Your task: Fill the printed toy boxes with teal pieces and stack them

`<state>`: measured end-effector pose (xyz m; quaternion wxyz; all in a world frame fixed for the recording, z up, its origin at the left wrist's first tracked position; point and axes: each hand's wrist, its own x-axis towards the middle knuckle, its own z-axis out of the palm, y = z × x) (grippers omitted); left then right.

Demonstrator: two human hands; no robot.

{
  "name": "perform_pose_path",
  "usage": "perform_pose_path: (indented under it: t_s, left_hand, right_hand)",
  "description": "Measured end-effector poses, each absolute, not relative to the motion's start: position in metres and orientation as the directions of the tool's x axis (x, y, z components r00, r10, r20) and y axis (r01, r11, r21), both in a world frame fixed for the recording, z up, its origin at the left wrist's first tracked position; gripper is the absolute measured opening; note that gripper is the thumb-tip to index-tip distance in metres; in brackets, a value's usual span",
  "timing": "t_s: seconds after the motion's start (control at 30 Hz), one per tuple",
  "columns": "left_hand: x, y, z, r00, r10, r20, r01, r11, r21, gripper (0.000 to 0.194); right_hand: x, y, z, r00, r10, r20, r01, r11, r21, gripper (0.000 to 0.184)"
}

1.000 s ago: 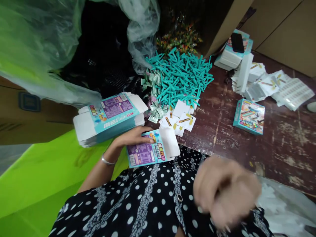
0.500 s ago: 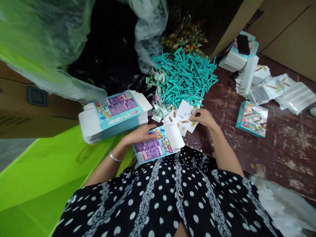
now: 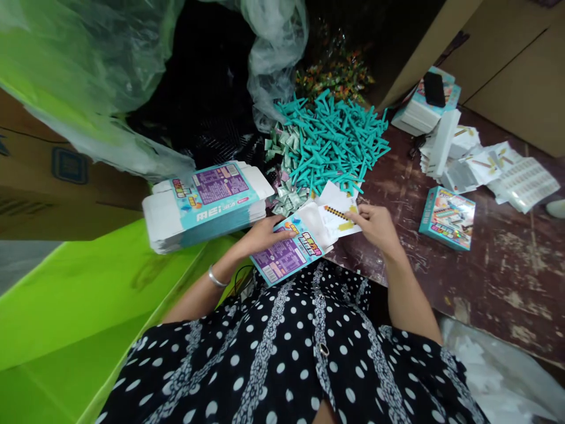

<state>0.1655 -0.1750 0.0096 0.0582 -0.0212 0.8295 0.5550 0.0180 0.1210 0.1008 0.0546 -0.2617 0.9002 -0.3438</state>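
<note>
My left hand (image 3: 263,235) grips a small flat-folded carton (image 3: 289,254), teal and purple, with its white end flap open toward the right. My right hand (image 3: 375,227) pinches a white printed card (image 3: 338,211) and holds it at the carton's open end. Just behind lie a few more cards, a heap of teal plastic sticks (image 3: 333,138) and several small silvery sachets (image 3: 286,197). A stack of flat cartons (image 3: 207,203) sits to the left of my left hand.
A worn dark wooden table (image 3: 485,265) carries a closed teal box (image 3: 446,218), loose white cards and sheets (image 3: 485,162), and a carton stack with a black phone (image 3: 435,88). Green plastic sheeting (image 3: 66,294) and clear bags (image 3: 273,47) lie left and behind.
My right hand came up from my lap, took a card from the small pile and brought it to the carton's open flap. The left hand kept hold of the carton.
</note>
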Motion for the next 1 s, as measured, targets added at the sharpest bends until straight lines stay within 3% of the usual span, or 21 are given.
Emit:
perform_pose_path:
  t_s: [0.1, 0.2, 0.33, 0.4, 0.67, 0.9, 1.0]
  left_hand:
    - [0.162, -0.164, 0.010, -0.996, 0.023, -0.091, -0.078, 0.337, 0.938, 0.062]
    - [0.161, -0.160, 0.010, -0.996, -0.002, -0.094, -0.089, 0.332, 0.939, 0.064]
    - [0.163, -0.165, 0.008, -0.988, 0.020, -0.156, -0.143, 0.298, 0.944, 0.066]
    - [0.163, -0.170, 0.006, -0.986, 0.049, -0.162, -0.139, 0.306, 0.942, 0.065]
    - [0.164, -0.179, -0.006, -0.985, 0.087, -0.149, -0.105, 0.385, 0.917, 0.065]
    - [0.167, -0.187, -0.007, -0.986, 0.057, -0.159, -0.120, 0.428, 0.896, 0.065]
    - [0.168, -0.191, -0.009, -0.992, 0.040, -0.123, -0.099, 0.380, 0.920, 0.060]
  right_hand:
    - [0.041, 0.096, 0.095, -0.801, -0.593, 0.080, -0.537, 0.653, -0.534, 0.067]
    - [0.033, 0.086, 0.095, -0.780, -0.625, 0.041, -0.564, 0.672, -0.480, 0.050]
    - [-0.018, 0.085, 0.102, -0.842, -0.480, 0.246, -0.538, 0.780, -0.320, 0.029]
    - [-0.042, 0.079, 0.103, -0.812, -0.510, 0.284, -0.576, 0.780, -0.245, 0.022]
    - [-0.042, -0.014, 0.096, -0.574, -0.791, 0.213, -0.815, 0.525, -0.246, 0.021]
    - [-0.024, -0.090, 0.076, -0.689, -0.721, 0.076, -0.724, 0.689, -0.032, 0.030]
    - [-0.028, -0.093, 0.073, -0.710, -0.699, 0.090, -0.705, 0.704, -0.089, 0.020]
